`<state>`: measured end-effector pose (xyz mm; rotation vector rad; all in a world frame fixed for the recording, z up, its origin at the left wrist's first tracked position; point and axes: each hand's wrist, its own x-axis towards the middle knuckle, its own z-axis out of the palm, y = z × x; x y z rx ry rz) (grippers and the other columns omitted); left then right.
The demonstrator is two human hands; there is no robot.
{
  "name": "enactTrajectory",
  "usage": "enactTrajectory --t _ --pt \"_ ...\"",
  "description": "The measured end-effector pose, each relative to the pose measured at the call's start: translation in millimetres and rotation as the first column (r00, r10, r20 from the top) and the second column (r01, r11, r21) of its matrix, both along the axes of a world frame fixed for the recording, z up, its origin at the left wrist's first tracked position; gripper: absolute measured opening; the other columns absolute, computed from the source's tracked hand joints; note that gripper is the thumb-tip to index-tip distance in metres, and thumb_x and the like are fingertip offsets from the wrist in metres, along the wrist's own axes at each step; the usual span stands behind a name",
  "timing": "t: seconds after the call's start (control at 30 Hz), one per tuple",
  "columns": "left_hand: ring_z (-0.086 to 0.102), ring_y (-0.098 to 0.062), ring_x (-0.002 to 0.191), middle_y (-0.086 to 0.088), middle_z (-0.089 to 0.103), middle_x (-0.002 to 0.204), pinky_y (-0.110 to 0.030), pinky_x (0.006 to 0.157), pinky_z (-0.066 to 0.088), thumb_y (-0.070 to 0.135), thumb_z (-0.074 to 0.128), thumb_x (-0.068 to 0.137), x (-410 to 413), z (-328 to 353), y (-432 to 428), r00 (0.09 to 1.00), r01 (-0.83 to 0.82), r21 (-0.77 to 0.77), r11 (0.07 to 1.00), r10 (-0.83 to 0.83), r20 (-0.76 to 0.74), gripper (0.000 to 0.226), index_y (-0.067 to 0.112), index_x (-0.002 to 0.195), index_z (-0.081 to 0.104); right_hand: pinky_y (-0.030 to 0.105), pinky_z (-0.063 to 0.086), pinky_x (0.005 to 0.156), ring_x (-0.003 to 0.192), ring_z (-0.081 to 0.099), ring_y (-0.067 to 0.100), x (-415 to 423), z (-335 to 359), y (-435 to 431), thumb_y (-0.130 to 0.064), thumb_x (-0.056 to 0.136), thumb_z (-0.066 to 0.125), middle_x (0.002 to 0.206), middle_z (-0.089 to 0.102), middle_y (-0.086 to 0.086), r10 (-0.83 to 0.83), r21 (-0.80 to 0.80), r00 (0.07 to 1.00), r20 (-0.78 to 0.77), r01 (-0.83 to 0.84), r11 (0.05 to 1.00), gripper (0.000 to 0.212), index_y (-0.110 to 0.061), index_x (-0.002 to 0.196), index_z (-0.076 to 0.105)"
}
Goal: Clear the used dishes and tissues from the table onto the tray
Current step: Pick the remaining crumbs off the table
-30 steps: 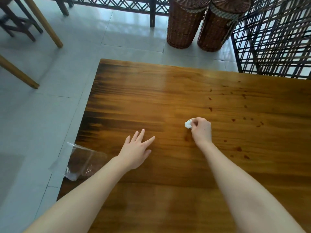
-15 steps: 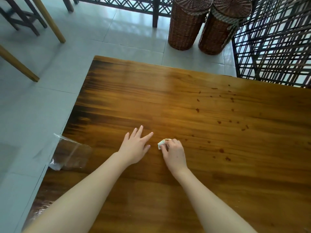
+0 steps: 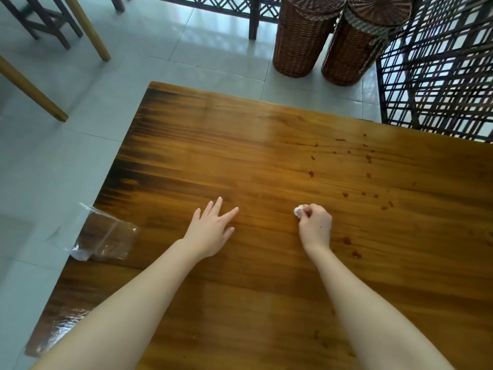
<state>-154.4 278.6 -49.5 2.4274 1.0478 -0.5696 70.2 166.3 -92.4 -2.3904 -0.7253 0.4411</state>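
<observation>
Looking down on a glossy brown wooden table (image 3: 266, 156), with a clear crumpled plastic wrapper (image 3: 106, 236) overhanging its left edge. Resting the left hand (image 3: 210, 231) flat on the wood near the middle, fingers straight and spread, holding nothing. Pinching a small crumpled white tissue wad (image 3: 298, 210) in the curled fingertips of the right hand (image 3: 316, 227), touching it to the tabletop, beside scattered dark reddish spots (image 3: 346, 240) further right
</observation>
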Motion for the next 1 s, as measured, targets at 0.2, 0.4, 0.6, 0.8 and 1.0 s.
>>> enactTrajectory --t 0.2,0.4,0.6,0.8,1.0 --pt "0.0 -0.03 0.148 -0.01 -0.003 0.161 -0.048 0.117 0.007 0.043 0.03 0.102 12 0 -9 1.0 0.022 -0.011 1.0 -0.022 -0.01 0.055 0.037 0.152 0.009 0.025 0.048 0.072 0.086 0.06 0.016 12 1 -6 -0.013 0.092 0.06 0.093 0.068 0.007 -0.102 -0.024 0.994 0.029 0.103 0.994 0.014 -0.004 0.097 0.07" --pt "0.0 -0.029 0.148 -0.01 -0.003 0.161 -0.048 0.117 0.008 0.044 0.029 0.102 27 -1 -13 0.999 0.027 -0.008 1.0 -0.028 -0.027 0.055 0.037 0.152 0.008 0.036 0.047 0.082 0.09 0.058 0.025 -59 1 3 -0.006 0.094 0.051 0.093 0.066 0.01 0.219 -0.024 0.975 0.046 -0.218 0.976 0.018 -0.006 0.095 0.068" --pt "0.0 -0.028 0.148 -0.008 -0.003 0.161 -0.048 0.117 0.008 0.045 0.03 0.102 39 -1 -8 0.998 0.039 0.022 0.999 -0.038 -0.045 0.056 0.038 0.152 0.008 0.033 0.05 0.08 0.086 0.056 0.018 -81 -6 2 -0.005 0.093 0.053 0.092 0.066 0.005 0.399 -0.001 0.912 0.093 -0.401 0.916 0.017 -0.009 0.097 0.069" --pt "0.0 -0.029 0.148 -0.009 -0.004 0.161 -0.048 0.117 0.008 0.045 0.031 0.102 57 -1 2 0.998 0.051 0.037 0.998 -0.049 -0.041 0.057 0.038 0.152 0.007 0.027 0.044 0.08 0.091 0.056 0.02 -13 1 19 -0.007 0.094 0.052 0.094 0.066 0.007 0.245 0.012 0.967 0.071 -0.246 0.969 0.018 -0.006 0.097 0.07" --pt "-0.001 -0.031 0.148 -0.01 -0.005 0.161 -0.05 0.117 0.007 0.042 0.03 0.103 83 -8 17 0.995 0.097 0.038 0.995 -0.097 -0.009 0.057 0.037 0.152 0.003 0.02 0.042 0.075 0.093 0.059 0.018 67 5 44 -0.012 0.094 0.056 0.1 0.066 0.007 0.062 0.003 0.998 0.034 -0.062 0.998 0.018 -0.005 0.103 0.07"
